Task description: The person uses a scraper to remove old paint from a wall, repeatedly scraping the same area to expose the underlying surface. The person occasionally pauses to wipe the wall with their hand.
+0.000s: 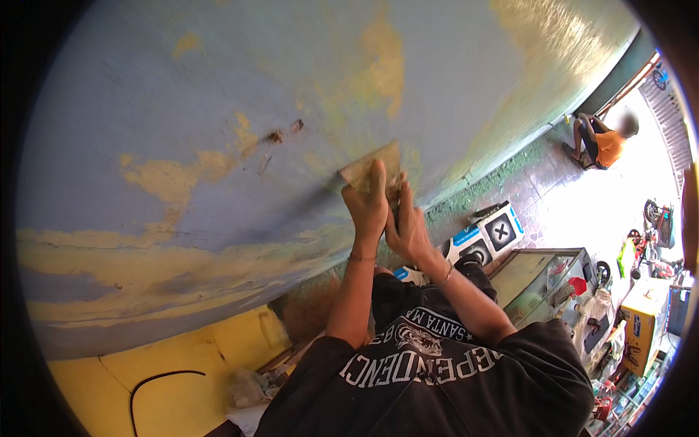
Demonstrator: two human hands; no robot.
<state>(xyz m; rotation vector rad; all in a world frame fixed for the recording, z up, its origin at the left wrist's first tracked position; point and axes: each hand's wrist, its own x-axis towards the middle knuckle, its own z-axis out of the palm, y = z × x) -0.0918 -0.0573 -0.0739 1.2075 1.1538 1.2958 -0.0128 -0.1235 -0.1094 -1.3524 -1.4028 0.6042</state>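
A broad-bladed scraper (pixel 365 173) lies against the painted wall (pixel 262 202), its blade smeared with a pale coating. My left hand (pixel 367 210) grips it from the left, one digit stretched up over the blade. From the right, my right hand (pixel 410 232) holds it too, fingers pointing up along the blade's lower side. Both hands press close together, and most of the handle is hidden between them. Around the blade the wall is grey-blue, with yellowish patches of uneven coating. Up and left of the scraper are small brown damaged spots (pixel 274 136).
Printed boxes (pixel 499 232) stand on the tiled floor right of my hands, near a glass-sided cabinet (pixel 546 273). A person in an orange top (pixel 609 147) sits by the bright opening. At lower left, a black cable (pixel 134 399) curves over a yellow surface (pixel 180 355).
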